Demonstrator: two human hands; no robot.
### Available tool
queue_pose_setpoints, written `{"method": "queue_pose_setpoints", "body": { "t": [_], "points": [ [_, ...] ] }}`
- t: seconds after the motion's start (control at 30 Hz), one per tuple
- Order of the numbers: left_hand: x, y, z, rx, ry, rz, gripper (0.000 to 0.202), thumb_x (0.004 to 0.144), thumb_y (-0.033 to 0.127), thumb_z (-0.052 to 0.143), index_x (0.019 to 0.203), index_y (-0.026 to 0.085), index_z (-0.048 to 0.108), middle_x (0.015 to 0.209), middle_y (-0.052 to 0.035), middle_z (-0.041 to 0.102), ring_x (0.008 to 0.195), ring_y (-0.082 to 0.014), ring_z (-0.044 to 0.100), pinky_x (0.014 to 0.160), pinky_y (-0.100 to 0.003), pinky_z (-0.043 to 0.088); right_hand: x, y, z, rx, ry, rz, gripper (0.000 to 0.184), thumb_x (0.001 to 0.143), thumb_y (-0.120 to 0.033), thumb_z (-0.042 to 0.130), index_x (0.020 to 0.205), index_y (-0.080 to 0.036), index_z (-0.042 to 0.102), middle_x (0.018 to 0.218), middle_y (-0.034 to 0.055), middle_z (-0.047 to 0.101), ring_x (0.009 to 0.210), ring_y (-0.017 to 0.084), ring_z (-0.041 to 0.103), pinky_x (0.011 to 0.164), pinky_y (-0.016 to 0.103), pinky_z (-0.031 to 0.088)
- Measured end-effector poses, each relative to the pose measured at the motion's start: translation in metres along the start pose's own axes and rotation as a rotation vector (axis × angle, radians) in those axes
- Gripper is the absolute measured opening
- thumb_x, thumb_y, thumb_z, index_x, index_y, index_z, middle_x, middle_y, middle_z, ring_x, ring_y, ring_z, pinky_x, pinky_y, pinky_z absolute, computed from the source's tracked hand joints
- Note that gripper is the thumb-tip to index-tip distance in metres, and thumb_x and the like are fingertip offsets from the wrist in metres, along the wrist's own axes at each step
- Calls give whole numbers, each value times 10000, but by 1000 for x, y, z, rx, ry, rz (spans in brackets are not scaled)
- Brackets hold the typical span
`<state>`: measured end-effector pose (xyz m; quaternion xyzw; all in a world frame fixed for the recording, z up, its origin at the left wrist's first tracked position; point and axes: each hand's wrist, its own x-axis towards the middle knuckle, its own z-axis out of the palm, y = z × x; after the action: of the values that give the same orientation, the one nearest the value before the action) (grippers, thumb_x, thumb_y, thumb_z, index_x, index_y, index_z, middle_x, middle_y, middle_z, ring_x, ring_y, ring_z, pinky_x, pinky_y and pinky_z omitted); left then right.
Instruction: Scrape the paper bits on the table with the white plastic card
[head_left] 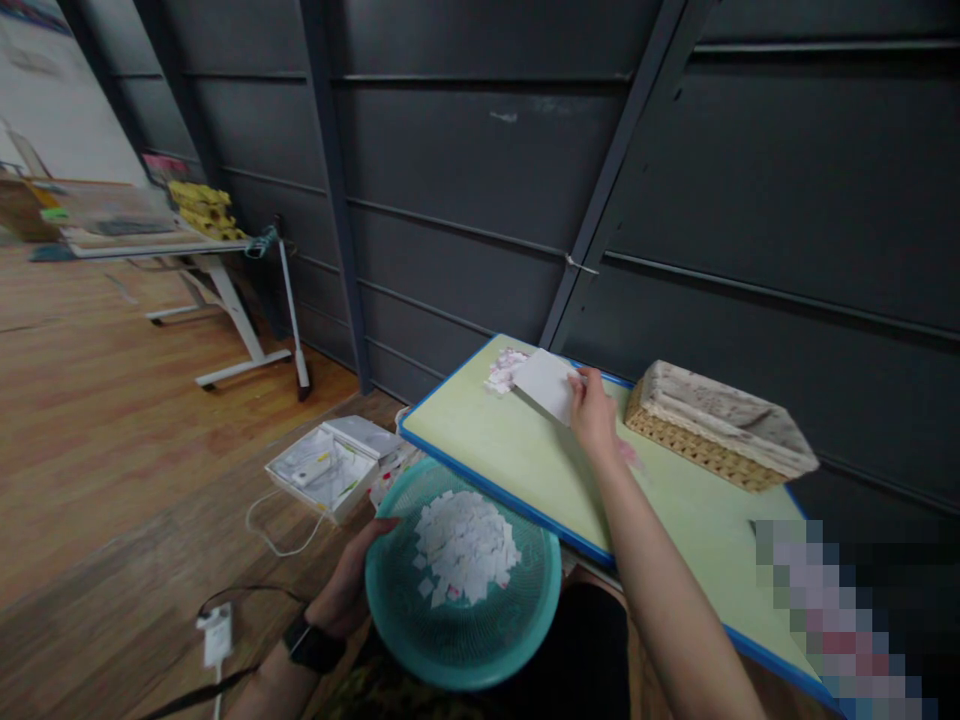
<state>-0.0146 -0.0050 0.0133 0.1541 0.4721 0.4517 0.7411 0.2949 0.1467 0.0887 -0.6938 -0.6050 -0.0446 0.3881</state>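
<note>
1. The left hand (352,585) grips the near-left rim of a teal basin (465,650), with the thumb over the edge and the other fingers hidden beneath it; a dark watch (313,645) sits on that wrist
2. The basin is held low, just in front of the near edge of the bench (510,450), and holds a heap of small white paper scraps (465,545)
3. The right hand (592,415) reaches across the bench to its far side, where the fingers are pressed together on the right edge of a white card (546,385); they seem to pinch it, though the grip is partly hidden
4. The card is tilted, its lower edge on the bench top, just beside a small pile of pale scraps (504,370) near the far-left corner
5. A wicker basket (716,425) with a cloth lining stands on the bench to the right of that hand, near but not touching it
6. On the wooden floor left of the bench lies an open white box (330,465), with a white cord trailing from it; a white plug (216,632) lies nearer the person
7. A second table (150,240) stands well apart by the dark wall
</note>
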Motion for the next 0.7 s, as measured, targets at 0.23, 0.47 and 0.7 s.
{"method": "queue_pose_setpoints", "body": {
  "t": [0.23,0.47,0.7],
  "points": [
    [-3,1,3,14,-15,-4,94,762,223,613,721,140,635,563,-10,711,475,-140,632,502,-263,517,-4,-11,16,-64,-164,-69,411,929,-399,295,1245,-206,473,966,118,651,775,217,593,674,274,382],
    [-2,-1,0,-1,-53,-21,102,724,234,653,678,147,626,553,-3,699,462,-134,612,488,-258,490,-6,-23,-1,-371,-191,-154,388,945,-328,280,1242,-230,510,885,97,675,745,206,590,640,257,355],
    [-1,-3,-1,9,-48,-15,97,742,215,636,674,149,655,543,1,700,484,-138,607,529,-259,484,-2,-16,-2,-307,-135,-133,424,949,-365,241,1216,-217,534,906,96,680,718,208,585,599,252,320]
  ]
}}
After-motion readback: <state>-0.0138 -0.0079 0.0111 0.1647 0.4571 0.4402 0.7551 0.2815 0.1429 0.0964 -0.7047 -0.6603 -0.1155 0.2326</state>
